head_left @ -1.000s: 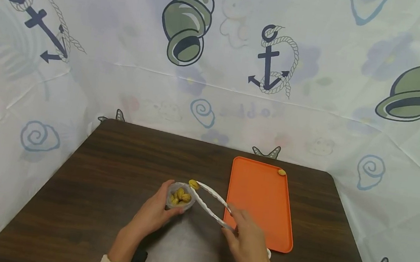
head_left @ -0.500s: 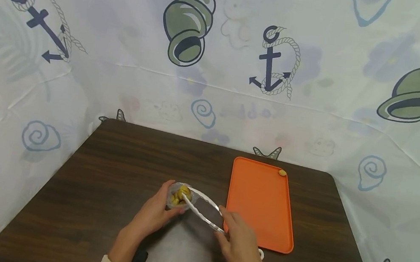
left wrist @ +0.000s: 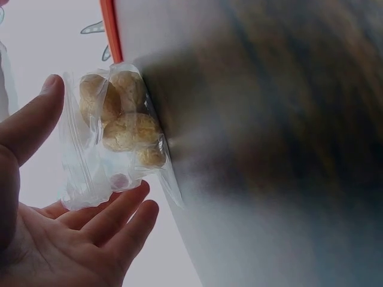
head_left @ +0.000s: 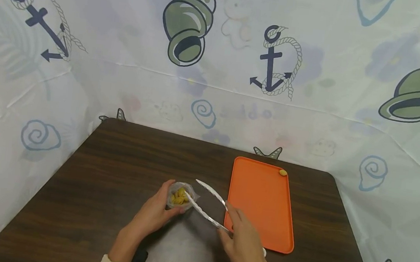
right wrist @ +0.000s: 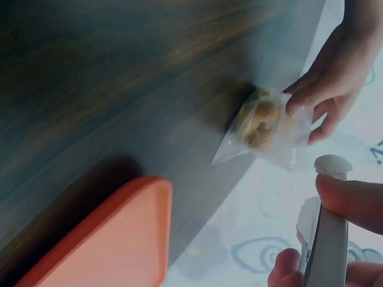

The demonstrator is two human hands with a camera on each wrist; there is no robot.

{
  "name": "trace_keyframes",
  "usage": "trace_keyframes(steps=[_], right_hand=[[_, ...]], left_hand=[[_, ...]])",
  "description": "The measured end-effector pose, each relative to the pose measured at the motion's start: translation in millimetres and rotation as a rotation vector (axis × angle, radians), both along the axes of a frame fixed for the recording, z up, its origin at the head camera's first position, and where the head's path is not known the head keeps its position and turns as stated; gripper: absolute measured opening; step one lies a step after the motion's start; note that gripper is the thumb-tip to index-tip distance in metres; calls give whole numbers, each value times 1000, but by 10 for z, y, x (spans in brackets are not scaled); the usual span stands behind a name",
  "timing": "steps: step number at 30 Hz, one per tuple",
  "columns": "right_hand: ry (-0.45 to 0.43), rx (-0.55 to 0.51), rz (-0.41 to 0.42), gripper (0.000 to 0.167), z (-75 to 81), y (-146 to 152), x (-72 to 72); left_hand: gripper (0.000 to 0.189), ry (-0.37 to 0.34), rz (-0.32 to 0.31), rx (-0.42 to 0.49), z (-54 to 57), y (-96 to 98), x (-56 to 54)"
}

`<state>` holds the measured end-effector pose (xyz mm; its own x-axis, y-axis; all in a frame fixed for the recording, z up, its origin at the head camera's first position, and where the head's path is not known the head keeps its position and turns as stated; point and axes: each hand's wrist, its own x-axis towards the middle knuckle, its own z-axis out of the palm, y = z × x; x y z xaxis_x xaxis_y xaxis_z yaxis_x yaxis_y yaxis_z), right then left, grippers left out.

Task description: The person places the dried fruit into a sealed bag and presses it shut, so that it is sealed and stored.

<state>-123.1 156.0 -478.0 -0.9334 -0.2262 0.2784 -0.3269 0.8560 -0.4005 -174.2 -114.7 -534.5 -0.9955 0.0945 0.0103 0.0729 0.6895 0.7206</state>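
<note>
My left hand (head_left: 152,211) grips the sides of a clear plastic bag (left wrist: 78,173), which stands upright on the table with its mouth open. Several rounded, yellow-brown, nut-like pieces (head_left: 180,197) lie inside the bag. In my right hand (head_left: 246,243) is a pair of light-coloured tongs (head_left: 203,211), held between thumb and fingers. Their two arms are spread, with nothing between the tips. One tip overlaps the bag's mouth in the head view; the other is to the right of and beyond the bag.
An orange tray (head_left: 260,204) lies to the right on the dark wood-grain table (head_left: 127,148). One similar yellow-brown piece (head_left: 283,172) sits at the tray's far right corner. A white cloth (head_left: 230,86) printed with shells and anchors hangs behind the table.
The tongs carried one piece over the bag's rim, dipped into the mouth with it, then spread apart and let it go among the others. The left hand stayed in place around the bag.
</note>
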Motion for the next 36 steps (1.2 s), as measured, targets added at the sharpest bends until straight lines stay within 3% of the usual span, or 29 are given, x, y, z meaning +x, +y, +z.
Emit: trace_keyframes(steps=[12,21,28,36], right_hand=[[-46,-26,-93,69,-79,208,-118],[-179,-93,-177,72,-68,438,-273],[-124,-94,-190,70,-126,583,-382],[-129,-77,-228,68,-185,714,-433]], left_hand=[[92,-17,7,-2,13,8,-2],[94,-43,5,0,15,0,-9],[95,-45,0,-3,27,-1,-33],[95,-56,-3,3,25,-3,0]])
